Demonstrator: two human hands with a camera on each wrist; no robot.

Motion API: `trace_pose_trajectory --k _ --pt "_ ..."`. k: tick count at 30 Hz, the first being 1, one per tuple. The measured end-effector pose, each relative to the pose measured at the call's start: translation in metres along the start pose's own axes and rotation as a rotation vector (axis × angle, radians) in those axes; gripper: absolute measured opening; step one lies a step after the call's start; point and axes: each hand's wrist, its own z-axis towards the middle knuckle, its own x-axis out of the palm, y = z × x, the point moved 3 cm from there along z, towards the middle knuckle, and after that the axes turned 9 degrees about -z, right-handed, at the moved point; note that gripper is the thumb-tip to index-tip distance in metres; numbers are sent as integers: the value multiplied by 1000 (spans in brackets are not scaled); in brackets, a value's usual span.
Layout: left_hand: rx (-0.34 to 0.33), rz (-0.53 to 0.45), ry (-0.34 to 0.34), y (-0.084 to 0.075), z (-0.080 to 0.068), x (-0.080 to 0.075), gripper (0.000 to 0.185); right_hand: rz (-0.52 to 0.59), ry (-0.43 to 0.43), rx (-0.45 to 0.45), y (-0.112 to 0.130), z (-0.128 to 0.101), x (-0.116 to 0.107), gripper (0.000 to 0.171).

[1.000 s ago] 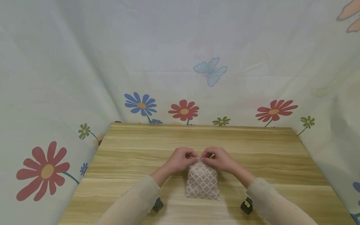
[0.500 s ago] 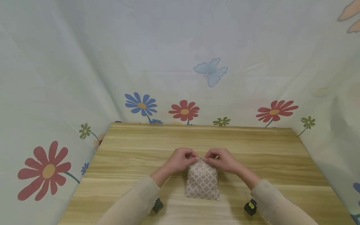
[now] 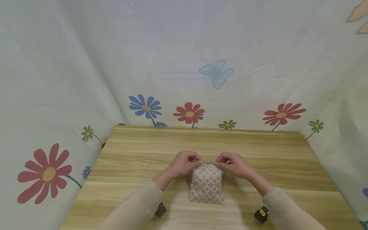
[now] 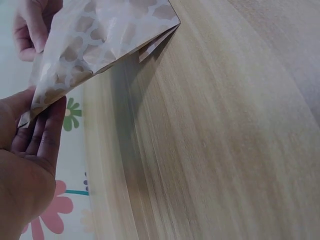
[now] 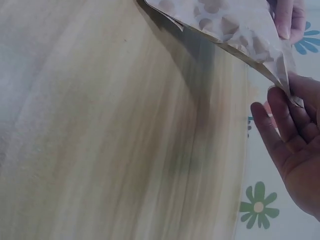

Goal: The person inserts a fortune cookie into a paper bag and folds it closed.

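A brown-and-white patterned paper bag [image 3: 206, 187] stands on the wooden table, its top edge raised toward the far side. My left hand [image 3: 186, 163] pinches the top left corner between thumb and fingers. At the top right corner, my right hand [image 3: 234, 164] pinches the paper the same way. In the left wrist view the bag [image 4: 100, 40] slants up from the table, with a folded flap at its lower corner and the left hand [image 4: 30, 160] gripping its tip. The right wrist view has the right hand [image 5: 295, 135] with thumb and fingers on the opposite corner.
The wooden table [image 3: 138, 143] reaches back to a white cloth backdrop [image 3: 172, 48] printed with flowers and a butterfly. Small black devices [image 3: 261, 214] are worn at both wrists, below the light sleeves [image 3: 287, 207].
My right hand has slid to the right along the bag's top edge, away from the left hand, and the top edge now shows wider between them. The left hand stays nearly still.
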Motion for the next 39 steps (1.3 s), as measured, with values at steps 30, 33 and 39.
trace_pose_trajectory --k 30,33,39 --pt "-67 -25 66 7 -3 -13 8 46 0 59 -10 -12 2 6" --pt "-55 -36 81 7 -4 -16 5 55 10 54 -11 -12 2 5" --pt "-47 -59 84 11 -5 -19 5 51 18 49 -13 -12 3 5"
